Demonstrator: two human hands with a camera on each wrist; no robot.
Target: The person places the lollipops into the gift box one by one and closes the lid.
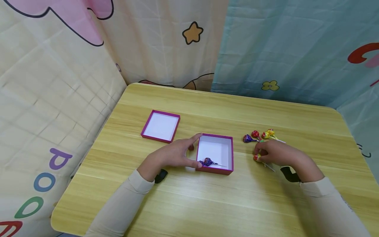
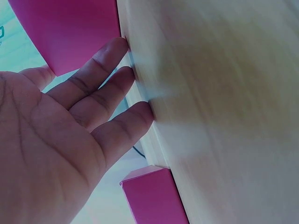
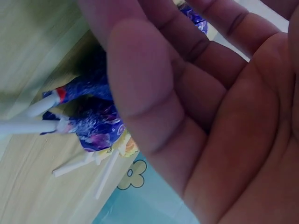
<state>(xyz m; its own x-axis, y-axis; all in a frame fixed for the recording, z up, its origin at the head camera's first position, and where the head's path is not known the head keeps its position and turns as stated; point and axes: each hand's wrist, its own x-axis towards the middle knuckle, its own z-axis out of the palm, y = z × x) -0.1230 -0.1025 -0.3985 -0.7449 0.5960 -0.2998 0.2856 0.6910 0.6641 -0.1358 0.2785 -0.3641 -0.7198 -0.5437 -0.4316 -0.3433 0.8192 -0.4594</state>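
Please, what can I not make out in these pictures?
Head: printing on the purple lollipop inside the box, too small.
Head: anything beneath the right hand, which covers it.
Right wrist: head of the upper blue lollipop, behind the right hand.
Left wrist: rest of the lower pink object, cut by the bottom edge.

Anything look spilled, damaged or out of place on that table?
Nothing stands out: the shallow square magenta lid lies inner side up, apart from the deeper square magenta box, and the loose brightly wrapped lollipops lie bunched on the pale wooden table; no visible damage.
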